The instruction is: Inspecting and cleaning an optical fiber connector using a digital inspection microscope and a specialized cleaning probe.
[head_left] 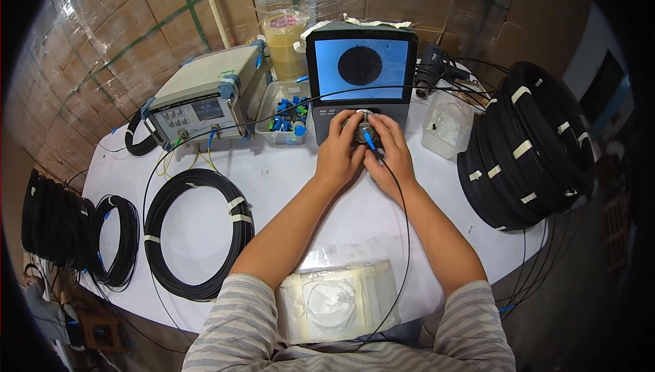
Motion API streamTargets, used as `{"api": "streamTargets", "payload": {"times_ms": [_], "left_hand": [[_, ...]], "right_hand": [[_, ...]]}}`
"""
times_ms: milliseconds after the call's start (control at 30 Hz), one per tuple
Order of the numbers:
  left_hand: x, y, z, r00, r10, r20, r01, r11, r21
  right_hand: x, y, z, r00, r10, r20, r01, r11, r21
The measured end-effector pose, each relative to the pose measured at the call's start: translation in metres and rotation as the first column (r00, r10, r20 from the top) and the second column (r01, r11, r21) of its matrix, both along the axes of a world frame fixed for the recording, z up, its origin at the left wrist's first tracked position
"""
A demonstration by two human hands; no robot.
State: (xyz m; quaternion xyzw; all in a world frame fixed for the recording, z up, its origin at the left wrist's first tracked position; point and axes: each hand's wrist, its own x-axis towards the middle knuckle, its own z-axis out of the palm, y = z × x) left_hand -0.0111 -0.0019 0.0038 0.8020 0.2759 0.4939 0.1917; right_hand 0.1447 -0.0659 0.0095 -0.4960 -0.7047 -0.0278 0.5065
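Both hands meet at the grey screened inspection unit (361,65) — left hand (339,152) cupping its metal port, right hand (390,150) pinching the blue-tipped black cable connector (369,141) at it — the screen showing only a dark disc, so seating looks unfinished.

Head fisheye, looking steeply down, close over white table (273,188).

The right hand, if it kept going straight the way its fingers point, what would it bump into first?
Probably the round metal port on the inspection device. The right hand already holds a blue connector right at it, though depth is hard to judge.
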Motion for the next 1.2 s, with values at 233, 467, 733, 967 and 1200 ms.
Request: {"api": "streamTargets", "payload": {"times_ms": [233,467,733,967,1200], "left_hand": [[0.003,0.0,-0.001,1.0,0.028,0.013,-0.028,1.0,0.013],[0.001,0.002,-0.001,0.998,0.044,0.033,-0.042,0.998,-0.053],[0.001,0.002,-0.002,0.997,0.061,0.044,-0.06,0.998,-0.03],[0.003,0.0,-0.002,0.997,0.05,0.056,-0.048,0.998,-0.034],[0.003,0.002,-0.003,0.998,0.044,0.055,-0.042,0.998,-0.038]], "right_hand": [[0.008,0.002,-0.013,0.98,0.025,-0.198,-0.036,0.998,-0.05],[0.015,0.007,-0.024,0.939,0.015,-0.344,-0.036,0.998,-0.052],[0.01,0.008,-0.022,0.934,0.007,-0.358,-0.032,0.997,-0.064],[0.012,0.008,-0.025,0.954,-0.019,-0.299,0.006,0.999,-0.045],[0.006,0.004,-0.018,0.975,-0.022,-0.221,0.019,1.0,-0.016]]}}
